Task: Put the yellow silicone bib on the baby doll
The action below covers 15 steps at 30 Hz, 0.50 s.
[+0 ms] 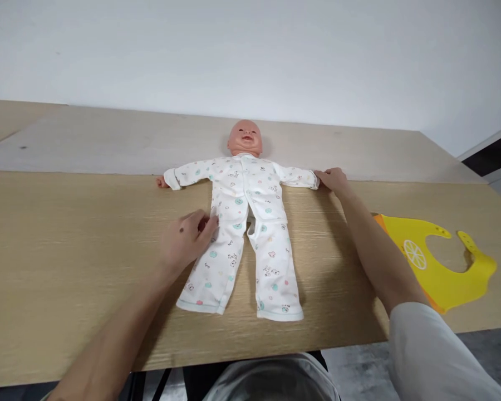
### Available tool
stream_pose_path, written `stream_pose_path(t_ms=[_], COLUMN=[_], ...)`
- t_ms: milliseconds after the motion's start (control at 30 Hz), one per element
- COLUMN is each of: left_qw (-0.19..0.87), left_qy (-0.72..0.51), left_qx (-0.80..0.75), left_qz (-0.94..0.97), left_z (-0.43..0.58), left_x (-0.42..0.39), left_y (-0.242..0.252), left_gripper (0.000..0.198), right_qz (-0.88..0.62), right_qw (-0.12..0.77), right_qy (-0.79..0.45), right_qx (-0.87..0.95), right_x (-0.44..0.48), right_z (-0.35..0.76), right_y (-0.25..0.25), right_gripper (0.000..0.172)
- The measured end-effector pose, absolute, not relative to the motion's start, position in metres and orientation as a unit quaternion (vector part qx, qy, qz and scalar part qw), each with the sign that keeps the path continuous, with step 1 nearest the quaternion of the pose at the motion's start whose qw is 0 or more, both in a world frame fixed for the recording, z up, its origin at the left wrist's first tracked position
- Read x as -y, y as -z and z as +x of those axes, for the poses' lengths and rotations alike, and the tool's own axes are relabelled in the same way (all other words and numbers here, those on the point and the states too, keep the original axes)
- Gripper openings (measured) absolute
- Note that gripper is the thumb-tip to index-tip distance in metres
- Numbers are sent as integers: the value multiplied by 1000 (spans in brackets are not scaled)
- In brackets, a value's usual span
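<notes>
A baby doll [245, 138] lies on its back with its arms spread sideways, its head toward the wall. It wears a white patterned pajama top [250, 184] and matching pajama trousers [275, 267], with the trouser legs spread apart. My right hand [333, 180] pinches the cuff at the end of the sleeve on the right; the doll's hand there is hidden. My left hand [187, 236] is curled beside the doll's hip, thumb and forefinger against the clothing where top and trousers meet. What its fingertips hold, if anything, is hidden.
A yellow bib [438, 256] with a white citrus-slice print and an orange edge lies right of my right forearm, partly behind it. The wooden table [87, 234] has a paler strip along its back, against a white wall [250, 55]. Its front edge is close to my body.
</notes>
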<state>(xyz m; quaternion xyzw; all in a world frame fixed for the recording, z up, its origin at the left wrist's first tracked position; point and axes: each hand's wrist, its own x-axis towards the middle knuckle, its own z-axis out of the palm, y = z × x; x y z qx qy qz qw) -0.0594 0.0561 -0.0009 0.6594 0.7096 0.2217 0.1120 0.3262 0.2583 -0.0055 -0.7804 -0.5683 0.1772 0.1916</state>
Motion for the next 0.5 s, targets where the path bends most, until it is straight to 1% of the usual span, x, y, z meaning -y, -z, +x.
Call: stream_pose_path(t_ms=[133, 233, 367, 500], left_qw=[121, 125, 163, 194], left_qy=[-223, -228, -238, -268], left_qx=[-686, -681, -689, -693], left_qz=[682, 684, 665, 640], left_z=[-60, -58, -54, -53], left_x=[-58, -58, -57, -56], left_y=[4, 5, 6, 7], left_gripper=[35, 33, 34, 33], right_qz=[-764, -753, -747, -748], right_qw=[177, 157, 160, 201], right_qy=[-237, -286, -290, -269], right_qx=[573, 571, 577, 573], right_x=[-273, -278, -280, -284], right_z=[320, 312, 305, 302], right_y=[-2, -6, -3, 5], right_gripper=[41, 40, 34, 28])
